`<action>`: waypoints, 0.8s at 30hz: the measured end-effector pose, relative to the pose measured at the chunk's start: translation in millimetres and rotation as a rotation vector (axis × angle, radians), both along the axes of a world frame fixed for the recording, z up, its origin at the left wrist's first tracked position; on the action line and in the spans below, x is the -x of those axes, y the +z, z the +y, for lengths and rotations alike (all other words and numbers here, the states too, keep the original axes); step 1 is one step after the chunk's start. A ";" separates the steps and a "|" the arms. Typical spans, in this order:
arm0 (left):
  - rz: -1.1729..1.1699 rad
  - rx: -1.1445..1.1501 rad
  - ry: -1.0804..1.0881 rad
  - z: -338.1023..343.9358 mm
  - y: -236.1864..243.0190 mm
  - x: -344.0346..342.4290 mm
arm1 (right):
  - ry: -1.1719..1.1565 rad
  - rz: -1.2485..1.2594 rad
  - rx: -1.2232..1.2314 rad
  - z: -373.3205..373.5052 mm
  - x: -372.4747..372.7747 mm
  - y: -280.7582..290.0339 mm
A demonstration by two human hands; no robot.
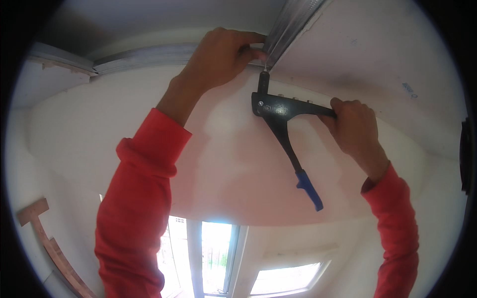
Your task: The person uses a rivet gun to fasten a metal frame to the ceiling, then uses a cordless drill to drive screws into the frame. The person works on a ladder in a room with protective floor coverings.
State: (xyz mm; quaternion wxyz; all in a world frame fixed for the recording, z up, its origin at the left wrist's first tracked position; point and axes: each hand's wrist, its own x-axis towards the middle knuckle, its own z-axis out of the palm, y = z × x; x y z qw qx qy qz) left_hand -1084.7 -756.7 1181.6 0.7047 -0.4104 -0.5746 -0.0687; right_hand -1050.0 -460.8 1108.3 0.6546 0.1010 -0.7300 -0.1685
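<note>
Overhead, my right hand (354,125) is closed round the upper handle of a black hand riveter (278,105). Its other handle, tipped with a blue grip (309,190), swings down and away, so the tool's handles are spread. The riveter's nose points up at a metal ceiling profile (285,37), with a thin pin showing between the two. My left hand (223,54) reaches to the same spot, thumb and forefinger pinching at the profile's lower edge beside the pin. Whether the fingers grip the profile or the rivet is hard to tell.
Another metal channel (144,57) runs along the wall top to the left. A pale ceiling board (377,54) lies to the right of the profile. Low down are a bright window (216,248), a second opening (285,278) and a wooden T-shaped prop (54,248) at the left.
</note>
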 end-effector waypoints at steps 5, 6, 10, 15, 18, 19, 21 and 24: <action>0.044 0.017 -0.019 4.3 -2.5 -1.7 | 0.123 0.001 0.058 -4.4 18.9 -15.6; 0.051 0.018 -0.026 6.5 -3.5 -1.8 | 0.142 0.007 0.069 -5.2 22.6 -17.3; -0.082 -0.151 0.036 18.6 -9.0 -2.3 | 0.221 -0.037 0.170 -4.2 33.5 -19.1; 0.083 -0.180 0.021 25.8 -10.2 -2.0 | 0.187 0.091 0.065 3.2 36.1 -11.4; 0.134 -0.187 0.032 22.7 -8.4 -1.2 | 0.173 0.080 0.056 5.9 33.9 -9.3; 0.176 -0.185 0.025 20.3 -7.8 -1.1 | 0.184 0.080 0.048 6.2 33.2 -7.9; 0.145 -0.077 0.006 13.8 -8.3 -1.0 | 0.189 0.089 0.034 6.3 30.9 -6.7; 0.193 -0.014 -0.063 11.1 -26.5 3.3 | 0.170 0.103 0.007 6.7 26.5 -4.9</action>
